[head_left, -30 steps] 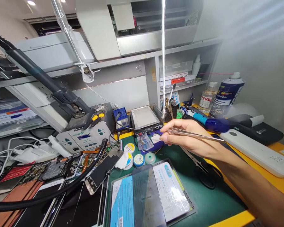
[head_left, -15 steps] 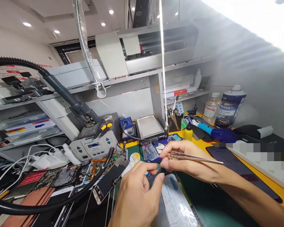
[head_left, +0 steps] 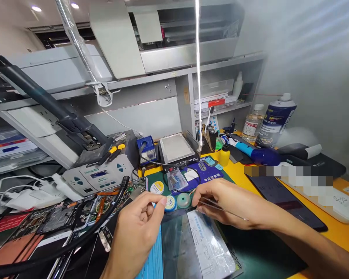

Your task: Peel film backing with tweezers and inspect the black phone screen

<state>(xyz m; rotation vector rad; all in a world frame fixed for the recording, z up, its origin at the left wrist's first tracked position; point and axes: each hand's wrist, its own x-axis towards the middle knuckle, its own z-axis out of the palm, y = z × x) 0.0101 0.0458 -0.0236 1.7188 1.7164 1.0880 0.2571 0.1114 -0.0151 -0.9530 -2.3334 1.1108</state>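
- The right hand (head_left: 221, 201) holds a pair of metal tweezers (head_left: 221, 207), pinched between thumb and fingertips, with the shaft running back along the hand toward the wrist.
- The tweezer tips point left, close to the far edge of the dark glass panel (head_left: 177, 244); whether they touch anything cannot be told.
- The right fingers are curled tight round the tool, with no gap showing between them.
- The left hand (head_left: 136, 228) hovers over the near left part of that panel, its back toward the camera.
- Its thumb and forefinger meet at the tips in a pinch; if anything small lies between them, it is too small to make out. The other fingers are folded loosely into the palm.
- The glass panel lies flat on the green mat (head_left: 264, 252), partly covering a blue-printed card (head_left: 151, 263) on its left and a white-printed card (head_left: 212, 248) on its right.
- Just beyond both hands sit small round tins: a yellow-labelled one (head_left: 157, 188), a blue-rimmed one (head_left: 171, 202) and a pale green one (head_left: 183, 200).
- Farther back stand a grey soldering station (head_left: 101, 174), a small heating plate (head_left: 176, 149) and a yellow bottle (head_left: 224, 155).
- A dark phone screen (head_left: 282, 193) lies on the yellow table (head_left: 337, 232) to the right, well apart from the hands.
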